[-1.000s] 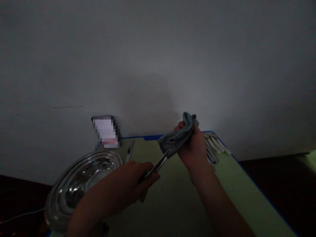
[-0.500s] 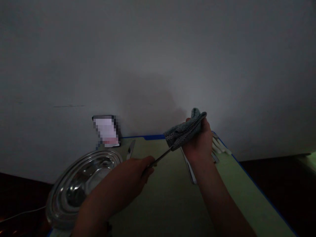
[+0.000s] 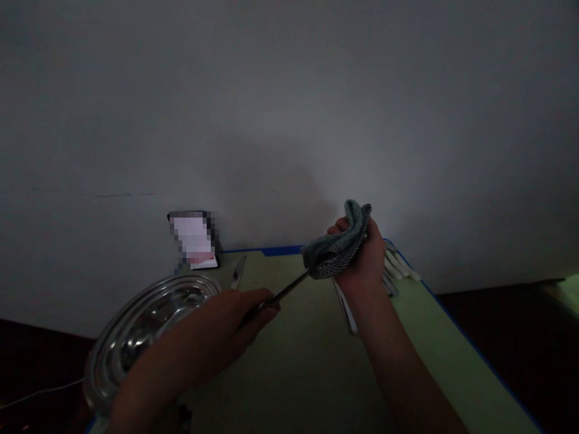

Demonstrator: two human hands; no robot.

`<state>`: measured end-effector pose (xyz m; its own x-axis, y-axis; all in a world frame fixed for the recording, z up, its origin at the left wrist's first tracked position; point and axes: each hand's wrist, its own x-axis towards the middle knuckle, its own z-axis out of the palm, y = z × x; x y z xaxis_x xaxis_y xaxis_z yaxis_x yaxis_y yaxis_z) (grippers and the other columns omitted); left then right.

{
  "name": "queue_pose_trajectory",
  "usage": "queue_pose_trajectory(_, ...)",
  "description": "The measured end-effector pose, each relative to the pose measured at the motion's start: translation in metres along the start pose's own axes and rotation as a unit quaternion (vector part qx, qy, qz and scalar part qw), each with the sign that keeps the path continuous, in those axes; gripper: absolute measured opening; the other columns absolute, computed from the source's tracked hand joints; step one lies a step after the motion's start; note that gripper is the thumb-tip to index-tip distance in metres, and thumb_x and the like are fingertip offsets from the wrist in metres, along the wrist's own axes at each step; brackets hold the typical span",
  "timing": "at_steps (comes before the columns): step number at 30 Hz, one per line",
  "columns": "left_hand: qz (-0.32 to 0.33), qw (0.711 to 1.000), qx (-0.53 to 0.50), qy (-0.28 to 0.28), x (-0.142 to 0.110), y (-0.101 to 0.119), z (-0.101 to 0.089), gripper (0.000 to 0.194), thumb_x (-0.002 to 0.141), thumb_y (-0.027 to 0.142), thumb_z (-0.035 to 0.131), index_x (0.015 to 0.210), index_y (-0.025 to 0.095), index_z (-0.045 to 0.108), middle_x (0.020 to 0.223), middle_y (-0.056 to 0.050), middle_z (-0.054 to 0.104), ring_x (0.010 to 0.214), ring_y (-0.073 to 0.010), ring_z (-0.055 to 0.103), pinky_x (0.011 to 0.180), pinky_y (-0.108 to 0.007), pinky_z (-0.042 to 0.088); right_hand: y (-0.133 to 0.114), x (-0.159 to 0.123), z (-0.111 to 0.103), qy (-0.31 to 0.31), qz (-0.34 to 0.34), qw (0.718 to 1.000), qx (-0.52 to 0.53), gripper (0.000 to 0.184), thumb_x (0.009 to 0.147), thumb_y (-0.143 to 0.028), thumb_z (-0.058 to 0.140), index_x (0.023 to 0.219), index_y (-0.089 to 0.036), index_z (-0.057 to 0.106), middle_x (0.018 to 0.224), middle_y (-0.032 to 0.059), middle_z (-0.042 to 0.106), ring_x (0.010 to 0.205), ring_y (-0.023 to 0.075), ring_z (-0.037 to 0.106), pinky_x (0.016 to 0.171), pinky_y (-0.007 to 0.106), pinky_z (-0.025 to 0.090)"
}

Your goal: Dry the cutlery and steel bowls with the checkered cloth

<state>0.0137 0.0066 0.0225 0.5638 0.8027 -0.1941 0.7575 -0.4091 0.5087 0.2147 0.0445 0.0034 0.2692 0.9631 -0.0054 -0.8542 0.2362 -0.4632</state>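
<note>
My left hand (image 3: 239,313) is closed around the near end of a slim metal utensil (image 3: 292,286), held tilted up to the right above the table. The far end of the utensil goes into a folded grey-green checked cloth (image 3: 337,247), so its kind cannot be made out. My right hand (image 3: 368,259) grips the cloth around that end, fingers curled behind it. Beneath my left forearm, partly covered, is a large shiny steel bowl (image 3: 102,355). A table knife (image 3: 238,271) lies just beyond my left hand.
Several pale-handled utensils (image 3: 400,265) lie at the table's right edge. A long thin white-and-metal item (image 3: 346,310) rests by my right wrist. A blurred phone-like device (image 3: 192,235) leans on the wall (image 3: 280,108) behind the blue-edged green table (image 3: 307,367).
My left hand has drawn slightly left and down, with more of the utensil showing outside the cloth. The cloth has shifted and bunched a little in my right hand.
</note>
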Motion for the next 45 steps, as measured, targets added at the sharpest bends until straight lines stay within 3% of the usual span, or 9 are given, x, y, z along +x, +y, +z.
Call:
queue_pose_trajectory(5,-0.013,0.998,0.047,-0.042,-0.007,-0.003,-0.004,0.038,0.091,0.047,0.033,0.101,0.026,0.063,0.089,-0.002,0.07,0.082,-0.0215,0.066,0.074,-0.034,0.047,0.0,-0.004,0.003,0.005,-0.014,1.0,0.007,0.042,0.082,-0.045,0.045,0.052,-0.022,0.026,0.045,-0.0095,0.023,0.039,0.0048,0.02,0.039,0.02,0.019)
queue_pose_trajectory(11,-0.029,0.997,0.062,-0.039,-0.016,-0.005,-0.008,0.044,0.088,0.048,0.029,0.11,0.024,0.059,0.102,-0.007,0.068,0.095,-0.0254,0.063,0.081,-0.039,0.046,0.021,-0.017,0.008,0.001,-0.02,0.999,0.036,0.044,0.079,-0.047,0.054,0.054,-0.021,0.03,0.048,-0.0095,0.027,0.041,0.004,0.022,0.039,0.018,0.019)
queue_pose_trajectory(16,-0.022,0.994,0.071,-0.077,-0.013,0.0,-0.011,0.043,0.088,0.046,0.027,0.091,0.02,0.06,0.078,-0.005,0.067,0.072,-0.0224,0.064,0.068,-0.036,0.047,0.038,-0.025,0.012,0.018,0.03,0.998,0.054,0.044,0.081,-0.051,0.05,0.053,-0.02,0.034,0.047,-0.009,0.029,0.041,0.004,0.023,0.039,0.019,0.019)
queue_pose_trajectory(24,0.01,0.997,0.057,-0.041,-0.001,-0.003,0.006,0.037,0.09,0.04,0.029,0.091,0.018,0.059,0.074,-0.002,0.066,0.062,-0.0163,0.061,0.059,-0.028,0.044,0.057,-0.036,0.015,0.041,0.118,0.992,0.021,0.046,0.083,-0.055,0.043,0.053,-0.021,0.033,0.044,-0.009,0.029,0.038,0.0039,0.024,0.038,0.018,0.022)
queue_pose_trajectory(30,-0.001,0.998,0.06,-0.036,-0.002,0.0,0.007,0.037,0.092,0.044,0.031,0.091,0.02,0.059,0.071,0.0,0.064,0.061,-0.0152,0.06,0.056,-0.026,0.043,0.03,-0.023,0.012,0.013,0.067,0.997,0.031,0.036,0.084,-0.045,0.041,0.057,-0.02,0.041,0.047,-0.0074,0.039,0.04,0.0044,0.035,0.041,0.018,0.031)
queue_pose_trajectory(33,0.008,0.998,0.053,-0.045,-0.005,0.001,0.006,0.034,0.092,0.043,0.033,0.093,0.022,0.06,0.074,0.0,0.066,0.066,-0.0157,0.063,0.06,-0.027,0.045,0.011,-0.017,0.009,0.013,0.046,0.998,0.051,0.038,0.084,-0.043,0.035,0.053,-0.02,0.034,0.044,-0.0079,0.032,0.038,0.0042,0.029,0.038,0.017,0.025)
queue_pose_trajectory(36,0.03,0.998,0.042,-0.039,-0.012,0.002,0.006,0.032,0.091,0.043,0.039,0.105,0.024,0.06,0.091,-0.001,0.069,0.081,-0.0177,0.065,0.071,-0.03,0.048,-0.003,-0.014,0.004,-0.019,0.02,0.998,0.062,0.038,0.083,-0.041,0.032,0.051,-0.021,0.027,0.044,-0.0087,0.024,0.037,0.0039,0.021,0.037,0.017,0.019)
queue_pose_trajectory(40,0.062,0.997,0.014,-0.038,-0.022,0.001,0.001,0.037,0.09,0.041,0.044,0.124,0.031,0.052,0.106,0.0,0.068,0.092,-0.0169,0.064,0.079,-0.028,0.049,-0.008,-0.011,-0.004,-0.078,0.004,0.995,0.06,0.035,0.078,-0.038,0.04,0.051,-0.021,0.026,0.047,-0.0097,0.019,0.039,0.0036,0.015,0.036,0.016,0.019)
queue_pose_trajectory(45,0.138,0.989,-0.041,-0.033,-0.025,0.001,-0.006,0.037,0.088,0.039,0.054,0.124,0.036,0.054,0.097,0.006,0.072,0.086,-0.0112,0.065,0.074,-0.019,0.047,-0.007,-0.006,-0.011,-0.132,0.027,0.988,0.081,0.031,0.071,-0.032,0.052,0.052,-0.02,0.03,0.048,-0.011,0.02,0.04,0.0023,0.015,0.037,0.013,0.023)
